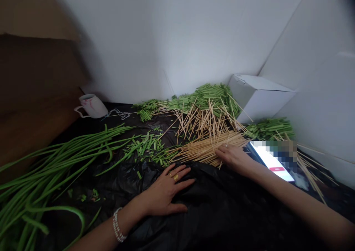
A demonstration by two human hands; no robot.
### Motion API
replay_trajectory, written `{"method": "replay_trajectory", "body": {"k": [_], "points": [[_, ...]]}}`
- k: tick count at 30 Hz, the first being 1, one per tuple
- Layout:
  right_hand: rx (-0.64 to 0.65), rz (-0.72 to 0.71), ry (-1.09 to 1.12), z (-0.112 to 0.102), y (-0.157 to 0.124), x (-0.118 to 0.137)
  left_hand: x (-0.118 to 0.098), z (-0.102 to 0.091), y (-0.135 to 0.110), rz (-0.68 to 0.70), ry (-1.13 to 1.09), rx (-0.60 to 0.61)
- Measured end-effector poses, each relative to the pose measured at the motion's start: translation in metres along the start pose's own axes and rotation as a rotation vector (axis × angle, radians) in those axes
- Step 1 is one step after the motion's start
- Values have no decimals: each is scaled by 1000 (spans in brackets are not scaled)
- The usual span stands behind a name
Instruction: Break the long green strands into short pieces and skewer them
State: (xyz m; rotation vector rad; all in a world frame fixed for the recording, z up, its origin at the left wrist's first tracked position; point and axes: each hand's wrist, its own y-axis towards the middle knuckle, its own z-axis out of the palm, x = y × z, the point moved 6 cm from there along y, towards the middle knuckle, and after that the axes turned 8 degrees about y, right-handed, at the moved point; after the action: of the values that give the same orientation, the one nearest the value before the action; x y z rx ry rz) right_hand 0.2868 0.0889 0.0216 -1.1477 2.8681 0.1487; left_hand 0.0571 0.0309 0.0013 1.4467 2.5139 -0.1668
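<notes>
My left hand (166,190) lies flat and open on the black plastic sheet (222,214), fingers spread, with a gold ring and a bead bracelet at the wrist. My right hand (233,156) reaches into a pile of bare bamboo skewers (203,147); its fingers curl down onto the sticks, pinching at them. Cut green bean pieces (146,145) lie scattered just left of the skewers. Long uncut green beans (55,158) stretch across the left side.
Skewers threaded with green pieces (205,99) are heaped against the back wall and at the right (270,127). A white box (257,95) stands in the corner. A white mug (93,105) lies at the back left. A lit phone (273,162) rests beside my right forearm.
</notes>
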Motion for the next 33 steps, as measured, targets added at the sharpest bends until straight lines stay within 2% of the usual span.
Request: {"method": "replay_trajectory", "body": {"k": [4, 9, 14, 18, 24, 33], "points": [[-6, 80, 54, -9, -9, -11, 1, 1, 0, 1, 7, 3], [-41, 164, 126, -34, -19, -25, 1, 2, -1, 7, 13, -5], [-96, 142, -18, -51, -22, -22, 2, 1, -2, 11, 9, -40], [-22, 104, -91, -31, -20, -20, 2, 2, -2, 11, 9, -43], [28, 115, -61, 4, -14, -32, 3, 3, -1, 8, -3, -31], [44, 13, -89, 8, 2, -27, 1, 0, -1, 12, -8, -47]]}}
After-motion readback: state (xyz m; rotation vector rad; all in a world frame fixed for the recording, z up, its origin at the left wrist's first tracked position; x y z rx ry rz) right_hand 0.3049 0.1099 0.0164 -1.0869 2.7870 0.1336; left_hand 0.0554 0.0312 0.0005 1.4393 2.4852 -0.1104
